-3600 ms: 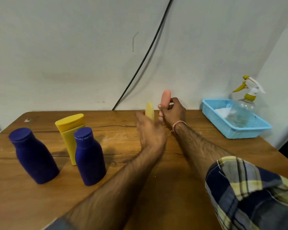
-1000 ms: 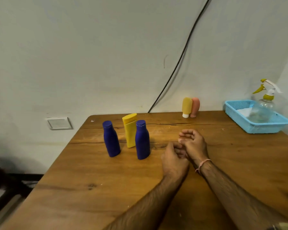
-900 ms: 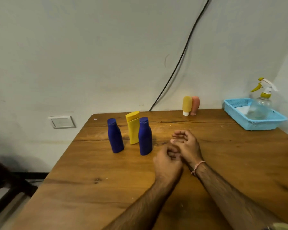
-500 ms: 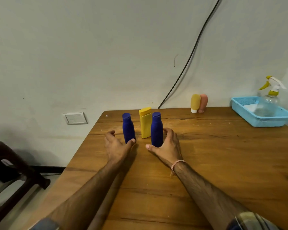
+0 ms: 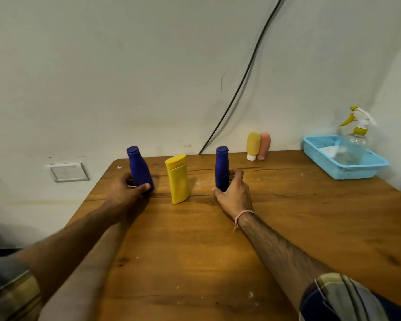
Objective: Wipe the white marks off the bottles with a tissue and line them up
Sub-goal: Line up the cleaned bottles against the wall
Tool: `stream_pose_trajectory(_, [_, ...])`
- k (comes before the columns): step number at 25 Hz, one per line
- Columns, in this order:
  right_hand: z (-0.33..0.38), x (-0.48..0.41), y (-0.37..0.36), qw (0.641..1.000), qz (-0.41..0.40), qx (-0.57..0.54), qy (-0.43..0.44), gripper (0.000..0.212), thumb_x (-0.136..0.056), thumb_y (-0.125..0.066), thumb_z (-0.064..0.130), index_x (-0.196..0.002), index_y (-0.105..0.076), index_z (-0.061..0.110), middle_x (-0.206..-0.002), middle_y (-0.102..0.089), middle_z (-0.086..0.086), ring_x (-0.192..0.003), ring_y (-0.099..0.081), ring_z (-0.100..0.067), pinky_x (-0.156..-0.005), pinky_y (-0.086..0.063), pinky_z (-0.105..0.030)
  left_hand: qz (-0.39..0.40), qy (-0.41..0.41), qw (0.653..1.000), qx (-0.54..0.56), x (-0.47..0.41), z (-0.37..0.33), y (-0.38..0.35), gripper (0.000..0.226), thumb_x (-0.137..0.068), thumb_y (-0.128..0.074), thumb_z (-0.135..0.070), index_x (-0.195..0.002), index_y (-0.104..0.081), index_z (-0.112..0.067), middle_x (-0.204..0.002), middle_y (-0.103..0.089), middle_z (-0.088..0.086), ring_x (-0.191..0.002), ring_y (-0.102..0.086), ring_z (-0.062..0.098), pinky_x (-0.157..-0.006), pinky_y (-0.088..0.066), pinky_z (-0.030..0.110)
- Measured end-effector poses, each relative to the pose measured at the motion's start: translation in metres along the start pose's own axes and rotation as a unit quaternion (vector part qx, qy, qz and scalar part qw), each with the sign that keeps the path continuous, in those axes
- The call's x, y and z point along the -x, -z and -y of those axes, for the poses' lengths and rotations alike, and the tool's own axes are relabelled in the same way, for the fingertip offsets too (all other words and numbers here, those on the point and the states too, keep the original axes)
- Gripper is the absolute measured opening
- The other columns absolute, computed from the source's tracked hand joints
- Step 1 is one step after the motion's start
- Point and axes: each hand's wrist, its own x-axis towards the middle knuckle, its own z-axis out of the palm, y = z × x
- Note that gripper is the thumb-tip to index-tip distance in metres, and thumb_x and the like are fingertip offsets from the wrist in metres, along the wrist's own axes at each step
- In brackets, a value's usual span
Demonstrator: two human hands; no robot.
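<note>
Landmark: yellow bottle [image 5: 177, 179], upright on the desk [image 5: 218, 251]. Left hand [image 5: 126, 195]: grip closed round the base of the left blue bottle [image 5: 139, 171], which tilts slightly and stands to the left of the yellow one. Right hand [image 5: 234, 193]: grip closed round the lower part of the right blue bottle [image 5: 221, 169], upright, to the right of the yellow one. Both blue bottles stand apart from it. Two small tubes [image 5: 258, 144] far right of it, by the wall; blue basket [image 5: 357, 170] beyond them.
</note>
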Motion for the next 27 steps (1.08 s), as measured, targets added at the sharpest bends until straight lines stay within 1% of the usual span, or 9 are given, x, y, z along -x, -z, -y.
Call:
stream_pose_trajectory(2, [-0.006, -0.023, 0.006, 1.0, -0.006, 0.014, 0.001, 0.072, -0.087, -0.079, 0.019, -0.142, -0.034, 0.016, -0.14, -0.058, -0.011, -0.119, -0.063, -0.026, -0.093, -0.053, -0.032, 0.04, -0.012, 0.999, -0.021, -0.027, -0.012, -0.005, 0.054, -0.087, -0.08, -0.021, -0.135, -0.057, -0.013, -0.122, -0.067, 0.005, -0.105, -0.065, 0.019, -0.086, -0.054, 0.033])
stream_pose_trajectory(6, [-0.023, -0.071, 0.004, 0.999, -0.029, 0.032, 0.018, 0.065, -0.088, -0.076, 0.018, -0.142, -0.04, 0.013, -0.134, -0.061, -0.01, -0.117, -0.063, -0.027, -0.092, -0.053, -0.033, 0.083, -0.052, 0.993, -0.062, -0.078, -0.035, -0.048, 0.025, -0.09, -0.077, -0.019, -0.112, -0.065, -0.015, -0.094, -0.069, 0.0, -0.089, -0.066, 0.017, -0.065, -0.048, 0.024])
stream_pose_trajectory(7, [-0.027, -0.084, 0.002, 0.998, -0.037, 0.036, 0.023, 0.062, -0.088, -0.075, 0.018, -0.141, -0.043, 0.013, -0.132, -0.062, -0.01, -0.117, -0.063, -0.027, -0.093, -0.053, -0.034, 0.1, -0.065, 0.991, -0.06, -0.091, -0.041, -0.059, 0.026, -0.088, -0.08, -0.024, -0.107, -0.065, -0.016, -0.091, -0.07, 0.0, -0.088, -0.067, 0.019, -0.064, -0.049, 0.025])
stream_pose_trajectory(10, [-0.038, -0.12, -0.001, 0.997, -0.054, 0.041, 0.035, 0.058, -0.09, -0.073, 0.017, -0.141, -0.047, 0.013, -0.128, -0.065, -0.009, -0.115, -0.064, -0.026, -0.094, -0.053, -0.033, 0.16, -0.119, 0.978, -0.067, -0.126, -0.054, -0.09, 0.073, -0.057, -0.088, -0.065, -0.111, -0.067, -0.02, -0.096, -0.075, -0.001, -0.089, -0.071, 0.015, -0.069, -0.056, 0.026])
stream_pose_trajectory(11, [-0.04, -0.128, -0.001, 0.997, -0.057, 0.042, 0.036, 0.058, -0.09, -0.074, 0.018, -0.141, -0.047, 0.013, -0.129, -0.065, -0.008, -0.116, -0.064, -0.026, -0.095, -0.053, -0.033, 0.173, -0.138, 0.972, -0.084, -0.135, -0.058, -0.1, 0.077, -0.053, -0.086, -0.069, -0.112, -0.068, -0.022, -0.096, -0.076, -0.001, -0.088, -0.072, 0.014, -0.072, -0.058, 0.028])
stream_pose_trajectory(14, [-0.045, -0.147, -0.004, 0.994, -0.087, 0.055, 0.033, 0.067, -0.087, -0.079, 0.029, -0.141, -0.043, 0.015, -0.133, -0.062, -0.009, -0.119, -0.062, -0.026, -0.095, -0.054, -0.036, 0.211, -0.171, 0.959, -0.084, -0.158, -0.074, -0.131, 0.05, -0.071, -0.087, -0.039, -0.116, -0.071, -0.021, -0.101, -0.078, 0.001, -0.096, -0.073, 0.018, -0.091, -0.06, 0.038])
stream_pose_trajectory(16, [-0.045, -0.152, -0.005, 0.99, -0.108, 0.086, 0.033, 0.072, -0.084, -0.082, 0.037, -0.14, -0.041, 0.015, -0.134, -0.059, -0.009, -0.119, -0.06, -0.026, -0.091, -0.053, -0.034, 0.24, -0.184, 0.951, -0.062, -0.168, -0.081, -0.148, 0.043, -0.079, -0.085, -0.024, -0.119, -0.071, -0.021, -0.103, -0.079, -0.001, -0.097, -0.074, 0.016, -0.094, -0.059, 0.039])
stream_pose_trajectory(20, [-0.043, -0.157, -0.004, 0.984, -0.134, 0.119, 0.007, 0.074, -0.076, -0.084, 0.05, -0.131, -0.048, 0.015, -0.127, -0.058, -0.007, -0.113, -0.06, -0.023, -0.079, -0.046, -0.027, 0.262, -0.224, 0.938, -0.045, -0.178, -0.09, -0.172, 0.041, -0.081, -0.085, -0.024, -0.119, -0.071, -0.018, -0.102, -0.079, -0.002, -0.094, -0.076, 0.013, -0.087, -0.061, 0.031])
stream_pose_trajectory(27, [-0.046, -0.161, -0.002, 0.981, -0.163, 0.108, -0.003, 0.072, -0.073, -0.084, 0.052, -0.124, -0.053, 0.013, -0.124, -0.062, -0.006, -0.11, -0.064, -0.024, -0.077, -0.053, -0.029, 0.274, -0.268, 0.923, -0.034, -0.186, -0.096, -0.193, 0.034, -0.083, -0.082, -0.021, -0.115, -0.072, -0.012, -0.102, -0.079, 0.001, -0.095, -0.075, 0.013, -0.081, -0.061, 0.026])
